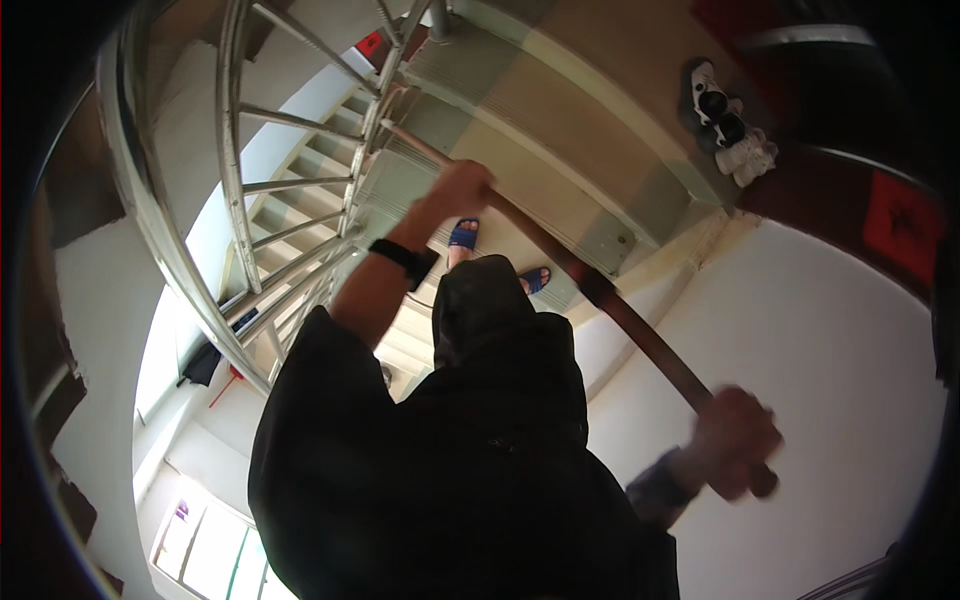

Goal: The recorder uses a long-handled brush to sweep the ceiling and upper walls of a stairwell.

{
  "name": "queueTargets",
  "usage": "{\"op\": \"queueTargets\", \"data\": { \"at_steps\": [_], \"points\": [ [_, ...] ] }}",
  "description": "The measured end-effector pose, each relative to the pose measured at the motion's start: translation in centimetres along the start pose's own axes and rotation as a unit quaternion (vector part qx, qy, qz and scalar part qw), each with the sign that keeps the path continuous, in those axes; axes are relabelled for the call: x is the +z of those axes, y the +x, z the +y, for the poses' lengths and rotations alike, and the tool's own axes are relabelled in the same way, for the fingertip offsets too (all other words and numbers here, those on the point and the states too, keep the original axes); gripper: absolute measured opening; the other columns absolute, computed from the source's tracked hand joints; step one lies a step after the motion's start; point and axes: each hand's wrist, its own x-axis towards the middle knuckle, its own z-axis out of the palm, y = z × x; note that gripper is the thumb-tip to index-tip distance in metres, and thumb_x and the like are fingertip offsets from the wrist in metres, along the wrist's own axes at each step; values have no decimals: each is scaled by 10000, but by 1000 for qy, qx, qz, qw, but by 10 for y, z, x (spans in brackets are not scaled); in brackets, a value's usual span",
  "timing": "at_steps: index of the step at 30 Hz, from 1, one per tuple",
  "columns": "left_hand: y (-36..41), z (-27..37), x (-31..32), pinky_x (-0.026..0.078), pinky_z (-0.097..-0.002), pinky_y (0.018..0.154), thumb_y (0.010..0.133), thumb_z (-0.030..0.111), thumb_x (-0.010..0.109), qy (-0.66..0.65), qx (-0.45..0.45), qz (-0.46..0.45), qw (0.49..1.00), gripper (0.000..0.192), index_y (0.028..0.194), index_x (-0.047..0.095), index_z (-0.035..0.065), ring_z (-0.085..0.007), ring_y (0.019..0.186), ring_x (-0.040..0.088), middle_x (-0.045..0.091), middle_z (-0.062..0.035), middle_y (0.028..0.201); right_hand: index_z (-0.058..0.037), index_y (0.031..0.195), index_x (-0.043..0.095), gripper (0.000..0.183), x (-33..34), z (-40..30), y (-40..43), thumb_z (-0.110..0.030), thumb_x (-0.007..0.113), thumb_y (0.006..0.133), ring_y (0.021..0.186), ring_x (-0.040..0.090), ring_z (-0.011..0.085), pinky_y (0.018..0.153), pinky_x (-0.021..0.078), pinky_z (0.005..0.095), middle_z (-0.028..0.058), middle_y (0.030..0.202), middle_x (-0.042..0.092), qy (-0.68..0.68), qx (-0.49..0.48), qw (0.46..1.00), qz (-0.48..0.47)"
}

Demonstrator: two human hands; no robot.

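Observation:
A long reddish-brown pole (652, 341) runs slantwise across the view, with a dark joint or sleeve near its middle. My left hand (466, 187) grips it towards its upper-left end, which narrows to a pale tip close to the stair railing. Near the lower-right end my right hand (735, 442) is closed around the pole, slightly blurred, and the rounded end sticks out past it. What the far tip touches cannot be told. Below the pole, my feet in blue slippers (463, 234) stand on a stair step.
A metal railing (231, 150) lines the left side, with a lower stair flight (311, 176) beyond it. Stair steps (525, 112) rise ahead. Shoes (742, 154) lie on the landing at upper right. A white wall (795, 360) stands on the right.

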Motion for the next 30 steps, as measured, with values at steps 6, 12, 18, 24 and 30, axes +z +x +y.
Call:
{"op": "queueTargets", "data": {
  "at_steps": [6, 12, 18, 24, 30],
  "points": [
    [24, -27, 52, 505, -475, 646, 650, 166, 655, 49, 57, -112, 991, 131, 671, 655, 36, -386, 733, 640, 624, -188, 690, -77, 471, 365, 191, 19, 10, -16, -171, 491, 579, 356, 394, 217, 394, 382, 349, 73, 433, 421, -71, 76, 995, 16],
    [57, 149, 169, 456, -481, 534, 640, 199, 646, -130, 238, -263, 926, 181, 616, 614, 22, -392, 592, 605, 583, -202, 594, -95, 715, 519, 142, -61, -118, -42, -174, 633, 744, 453, 507, 187, 421, 449, 321, 34, 554, 527, -134, 48, 987, -77],
    [63, 286, 272, 491, -476, 631, 669, 179, 625, -152, 316, -378, 857, 115, 633, 636, 70, -381, 691, 631, 631, -155, 648, -102, 701, 520, 163, -37, -164, -64, -177, 658, 745, 468, 516, 187, 470, 490, 312, 23, 554, 507, -275, 63, 958, -46],
    [58, 333, 276, 480, -495, 647, 698, 194, 621, -186, 380, -354, 834, 143, 639, 629, 64, -399, 698, 619, 637, -167, 674, -81, 610, 447, 309, -48, -192, -76, -168, 578, 876, 472, 560, 199, 382, 437, 273, 95, 582, 517, -265, -96, 959, 19],
    [24, 330, 154, 532, -460, 723, 761, 358, 646, -126, 305, -343, 880, 262, 761, 687, 100, -389, 761, 652, 660, -145, 711, -136, 566, 367, 366, -74, -251, -55, -60, 425, 919, 298, 363, 76, 309, 359, 266, -33, 402, 400, -60, -134, 986, -74]
  ]
}}
